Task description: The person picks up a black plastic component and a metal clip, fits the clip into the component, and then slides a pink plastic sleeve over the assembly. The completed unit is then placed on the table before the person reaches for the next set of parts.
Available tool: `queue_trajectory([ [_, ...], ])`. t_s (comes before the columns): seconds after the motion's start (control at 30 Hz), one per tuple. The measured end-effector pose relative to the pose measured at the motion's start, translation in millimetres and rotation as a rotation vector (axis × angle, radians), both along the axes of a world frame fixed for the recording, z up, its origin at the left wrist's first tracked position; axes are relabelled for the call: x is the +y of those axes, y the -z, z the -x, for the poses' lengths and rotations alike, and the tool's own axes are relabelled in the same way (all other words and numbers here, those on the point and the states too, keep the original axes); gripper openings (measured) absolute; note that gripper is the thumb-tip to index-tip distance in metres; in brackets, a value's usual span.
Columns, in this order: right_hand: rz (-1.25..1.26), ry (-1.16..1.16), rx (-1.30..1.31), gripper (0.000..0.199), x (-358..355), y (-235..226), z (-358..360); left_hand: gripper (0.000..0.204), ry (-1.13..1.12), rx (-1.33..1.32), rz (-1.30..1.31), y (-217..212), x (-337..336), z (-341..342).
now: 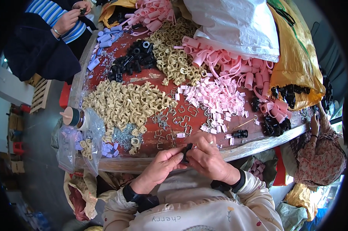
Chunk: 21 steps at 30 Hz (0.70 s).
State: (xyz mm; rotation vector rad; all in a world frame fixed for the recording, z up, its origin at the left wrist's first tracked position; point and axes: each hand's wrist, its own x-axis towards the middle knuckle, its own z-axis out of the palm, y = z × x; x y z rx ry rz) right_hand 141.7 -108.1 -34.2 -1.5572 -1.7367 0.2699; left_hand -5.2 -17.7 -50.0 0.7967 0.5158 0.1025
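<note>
Close to the table's front edge, my left hand pinches a small black plastic part between thumb and fingers. My right hand is closed against the other side of that part; its curled fingertips hide whether a smaller piece is in them too. Just beyond my hands lie loose bent metal wire clips and a heap of small pale pink plastic pieces. A black cylindrical fitting rests on the table right of my right hand.
The red table also carries beige plastic clips, black fittings, pink tubes with straps, a white sack and a yellow sack. A lidded jar and plastic bags stand at left. Other people work at far left and right.
</note>
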Motion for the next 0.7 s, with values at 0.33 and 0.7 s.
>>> queue_trajectory([
  [0.33,0.102,0.025,-0.075,0.013,7.8,-8.7,1.2,0.031,0.114,-0.016,-0.005,2.6,11.1,0.1],
  [0.7,0.054,0.086,-0.146,0.019,47.0,-9.0,-35.7,0.023,-0.121,-0.142,0.235,16.5,29.8,10.1],
])
